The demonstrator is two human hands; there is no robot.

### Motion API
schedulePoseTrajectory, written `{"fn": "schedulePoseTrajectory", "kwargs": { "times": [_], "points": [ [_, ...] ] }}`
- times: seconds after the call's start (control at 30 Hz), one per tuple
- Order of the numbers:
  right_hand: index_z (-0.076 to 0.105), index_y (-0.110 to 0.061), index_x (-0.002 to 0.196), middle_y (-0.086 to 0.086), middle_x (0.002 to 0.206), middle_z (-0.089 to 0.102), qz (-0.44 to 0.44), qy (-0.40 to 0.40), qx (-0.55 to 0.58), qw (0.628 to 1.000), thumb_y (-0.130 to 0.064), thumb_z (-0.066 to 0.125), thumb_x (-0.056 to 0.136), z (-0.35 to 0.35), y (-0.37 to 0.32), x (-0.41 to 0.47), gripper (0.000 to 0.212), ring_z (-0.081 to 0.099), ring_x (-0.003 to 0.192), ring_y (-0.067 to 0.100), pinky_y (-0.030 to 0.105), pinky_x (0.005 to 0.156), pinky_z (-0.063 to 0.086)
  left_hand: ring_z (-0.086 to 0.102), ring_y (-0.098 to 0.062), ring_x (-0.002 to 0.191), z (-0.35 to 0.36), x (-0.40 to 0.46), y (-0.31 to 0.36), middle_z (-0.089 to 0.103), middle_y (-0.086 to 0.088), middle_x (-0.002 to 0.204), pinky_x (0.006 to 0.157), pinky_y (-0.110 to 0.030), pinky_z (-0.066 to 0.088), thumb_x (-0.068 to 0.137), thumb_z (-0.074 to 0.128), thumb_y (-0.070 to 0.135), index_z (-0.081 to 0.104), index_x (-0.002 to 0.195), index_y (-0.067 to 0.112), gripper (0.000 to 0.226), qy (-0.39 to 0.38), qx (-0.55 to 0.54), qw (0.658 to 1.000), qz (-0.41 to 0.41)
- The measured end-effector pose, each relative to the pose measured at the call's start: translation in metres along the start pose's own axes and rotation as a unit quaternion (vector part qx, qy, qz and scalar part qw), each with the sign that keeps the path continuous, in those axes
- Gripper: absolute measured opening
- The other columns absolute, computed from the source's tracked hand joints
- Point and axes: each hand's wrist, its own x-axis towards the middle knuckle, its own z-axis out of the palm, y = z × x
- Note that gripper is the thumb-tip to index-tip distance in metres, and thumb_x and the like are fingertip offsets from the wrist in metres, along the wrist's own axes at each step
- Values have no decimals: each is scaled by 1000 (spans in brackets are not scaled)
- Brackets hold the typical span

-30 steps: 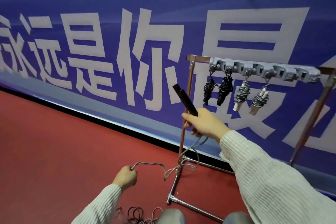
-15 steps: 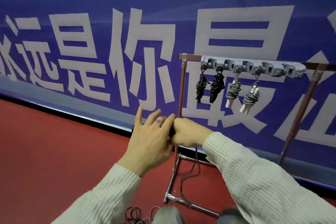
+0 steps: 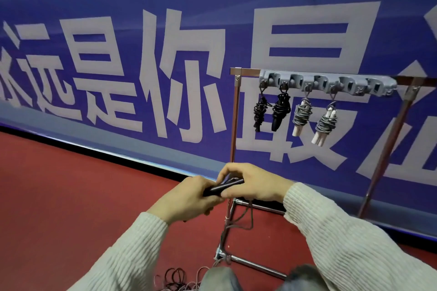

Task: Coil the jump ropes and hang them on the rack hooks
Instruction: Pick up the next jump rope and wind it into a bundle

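Note:
Both hands meet in front of the rack's left post. My left hand (image 3: 189, 198) grips black jump-rope handles (image 3: 222, 187), and my right hand (image 3: 253, 183) pinches their other end from above. The grey rope (image 3: 246, 220) hangs from the handles down to the floor beside the post. The metal rack (image 3: 234, 125) carries a grey hook strip (image 3: 326, 84). Two coiled black ropes (image 3: 272, 111) and two coiled grey ropes with white handles (image 3: 314, 120) hang from the left hooks. The right hooks are bare.
Loose rope loops (image 3: 179, 277) lie on the red floor near my knees. The rack's base bar (image 3: 255, 264) runs across the floor just ahead. A blue banner wall (image 3: 142, 54) with large white characters stands right behind the rack.
My left hand rose from the floor rope to meet my right hand, then closed round the black handles. The handle, earlier upright in my right hand, now lies flat between both hands.

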Motion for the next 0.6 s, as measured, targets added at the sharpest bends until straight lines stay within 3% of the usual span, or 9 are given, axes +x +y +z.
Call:
{"fn": "schedulePoseTrajectory", "kwargs": {
  "times": [0.1, 0.17, 0.23, 0.33, 0.4, 0.47, 0.53, 0.6],
  "points": [
    [73, -16, 97, -11, 79, 70, -20, 43, 37, 998, -26, 71, 95, -1, 6, -4, 11, 61, 69, -3, 10, 65, 45, 59, -1, 58, 11, 0, 5, 69, 6, 74, 57, -20, 43, 97, 62, 34, 68, 102, 24, 13, 27, 20, 999, 31],
    [75, -18, 90, -3, 81, 73, -35, 70, 27, 997, -28, 72, 94, -2, 11, -5, 11, 65, 75, 3, 19, 73, 49, 58, 4, 63, 15, -3, 8, 67, 12, 80, 62, -14, 45, 98, 64, 33, 63, 121, 32, 24, -37, -56, 997, 40],
    [76, -18, 87, 2, 81, 73, -41, 90, 34, 995, -27, 73, 93, -2, 14, -7, 11, 65, 74, 7, 23, 73, 51, 66, -1, 78, 19, -8, 12, 72, 5, 91, 72, -22, 53, 100, 63, 30, 58, 130, 32, 30, -101, -202, 974, 26],
    [76, -12, 84, 9, 73, 69, -34, 144, 70, 987, -28, 76, 89, -3, 18, -9, 16, 57, 64, 11, 27, 65, 48, 72, -19, 85, 36, -11, 22, 69, -6, 88, 88, -43, 59, 102, 60, 33, 57, 126, 20, 28, -79, -352, 932, -15],
    [75, -13, 82, 11, 74, 71, -36, 153, 70, 985, -30, 78, 87, -4, 20, -9, 18, 58, 64, 14, 32, 66, 49, 65, -17, 70, 48, -8, 27, 62, -6, 83, 70, -36, 59, 100, 56, 48, 56, 121, 12, 42, -59, -355, 933, -33],
    [72, -11, 83, 9, 73, 71, -29, 154, 85, 984, -28, 79, 87, -5, 21, -12, 19, 61, 65, 14, 29, 66, 51, 47, -13, 56, 53, -6, 30, 50, -6, 76, 51, -24, 41, 96, 51, 56, 53, 115, 7, 52, -26, -341, 939, -28],
    [69, -5, 87, 0, 64, 63, -23, 179, 133, 975, -26, 74, 92, -7, 24, -15, 22, 57, 60, 8, 21, 60, 48, 38, -11, 56, 55, -5, 27, 43, -3, 75, 50, -22, 32, 103, 51, 43, 51, 116, 8, 37, -16, -361, 933, 5],
    [68, -9, 83, -3, 60, 53, -12, 222, 178, 958, -30, 66, 98, -6, 29, -17, 26, 49, 55, 9, 22, 58, 42, 43, -13, 59, 59, -5, 25, 47, 1, 75, 51, -23, 37, 107, 50, 30, 52, 119, 14, 20, -27, -361, 931, 37]
  ]
}}
